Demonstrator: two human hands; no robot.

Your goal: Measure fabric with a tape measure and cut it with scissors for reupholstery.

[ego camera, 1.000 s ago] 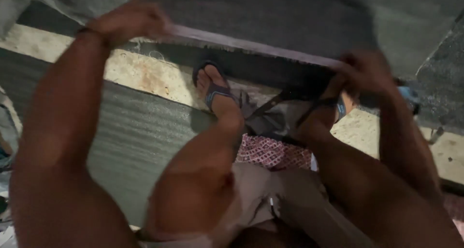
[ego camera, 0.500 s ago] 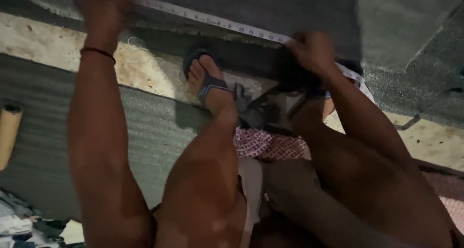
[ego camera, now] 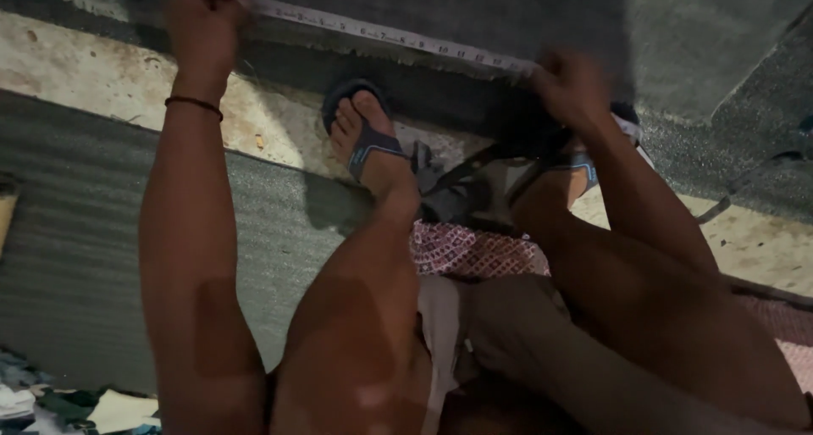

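Left hand (ego camera: 201,22) up top, fingers closed around 1 end of the measuring tape (ego camera: 385,35); right hand (ego camera: 569,86) pinches the other end. The tape lies stretched along the edge of the dark grey fabric (ego camera: 508,20), just beyond the sandalled foot (ego camera: 362,134).

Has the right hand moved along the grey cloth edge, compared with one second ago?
Cannot tell: the camera shifted. The right hand holds the white measuring tape just above the sandalled right foot, as before.
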